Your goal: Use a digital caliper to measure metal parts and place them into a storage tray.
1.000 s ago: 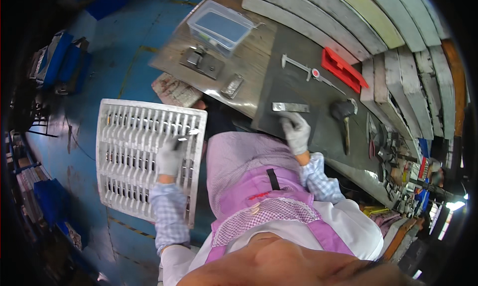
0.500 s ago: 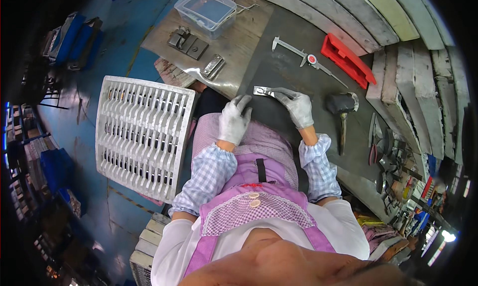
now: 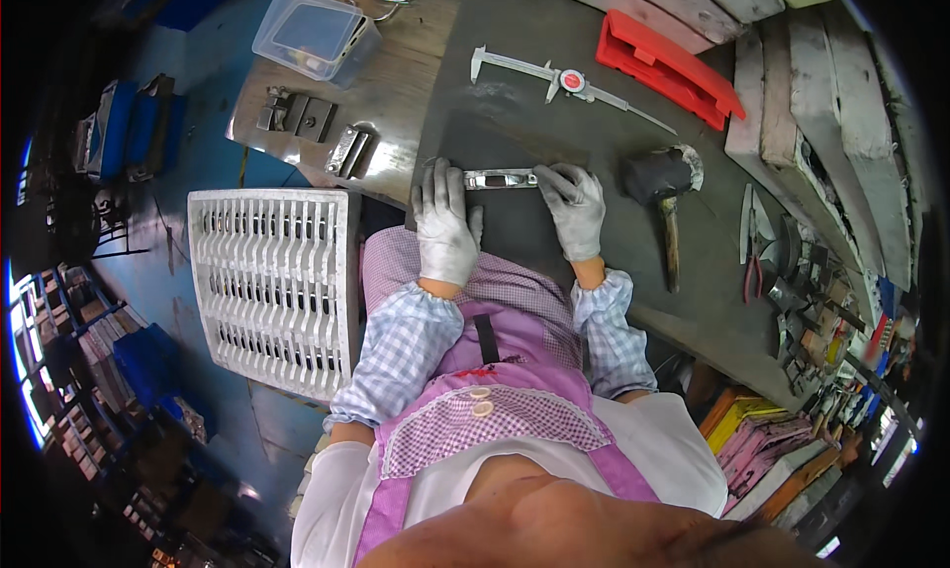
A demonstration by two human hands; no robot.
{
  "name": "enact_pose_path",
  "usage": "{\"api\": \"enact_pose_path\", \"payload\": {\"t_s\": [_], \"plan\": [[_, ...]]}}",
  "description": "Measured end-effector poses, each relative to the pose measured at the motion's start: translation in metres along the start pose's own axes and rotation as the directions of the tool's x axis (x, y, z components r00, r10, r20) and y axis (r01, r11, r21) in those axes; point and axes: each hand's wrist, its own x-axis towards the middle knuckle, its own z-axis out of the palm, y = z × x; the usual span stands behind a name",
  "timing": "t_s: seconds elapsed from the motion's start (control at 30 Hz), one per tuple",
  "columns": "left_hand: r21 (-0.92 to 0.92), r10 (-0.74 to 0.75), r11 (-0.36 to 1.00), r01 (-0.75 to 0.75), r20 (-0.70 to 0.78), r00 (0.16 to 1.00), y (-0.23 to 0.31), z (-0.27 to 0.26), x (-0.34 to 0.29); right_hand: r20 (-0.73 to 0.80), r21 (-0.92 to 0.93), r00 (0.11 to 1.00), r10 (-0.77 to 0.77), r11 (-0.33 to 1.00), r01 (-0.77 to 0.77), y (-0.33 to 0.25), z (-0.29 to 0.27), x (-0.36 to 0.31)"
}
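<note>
A shiny, narrow metal part (image 3: 500, 179) with a slot-like opening lies crosswise on the dark table top in front of me. Its right end is pinched between the gloved thumb and fingers of my right hand (image 3: 577, 215). My left hand (image 3: 447, 227), also in a pale glove, rests flat with its fingers stretched forward beside the part's left end. Those fingertips seem to touch that end, though the contact itself is hidden. Beyond the part lies a dial caliper (image 3: 569, 81), and a black-headed mallet (image 3: 661, 177) is right of my right hand.
A white slatted tray (image 3: 346, 301) holding several metal pieces stands at my left. Metal blocks (image 3: 315, 119) and a clear plastic box (image 3: 312, 36) sit on the far-left table. A red case (image 3: 668, 68) lies at the back; pliers (image 3: 755, 261) lie far right.
My left hand has moved forward from near my lap and flattened at the metal part's left end. More of the part now shows, lying level between both hands. The whole view has shifted.
</note>
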Motion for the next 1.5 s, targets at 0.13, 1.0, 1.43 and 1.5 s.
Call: {"api": "enact_pose_path", "payload": {"t_s": [0.13, 1.0, 1.43, 1.5], "plan": [[-0.005, -0.016, 1.000, 0.016, 0.010, 1.000, -0.002, 0.000, 0.000, -0.055, -0.059, 0.994, -0.099, 0.994, 0.096, 0.001, 0.006, -0.002], [-0.033, 0.030, 0.999, -0.031, -0.037, 0.999, -0.005, -0.004, 0.001, 0.046, -0.206, 0.994, -0.100, 0.973, 0.107, -0.024, -0.006, -0.021], [-0.596, -0.143, 0.763, 0.250, 0.221, 0.965, -0.009, -0.080, -0.003, 0.316, 0.333, 0.944, 0.094, 0.921, -0.203, -0.108, 0.029, 0.006], [-0.698, -0.181, 0.660, 0.276, 0.209, 0.961, -0.053, -0.097, -0.033, 0.341, 0.251, 0.933, -0.114, 0.968, 0.026, -0.108, 0.030, 0.014]]}}
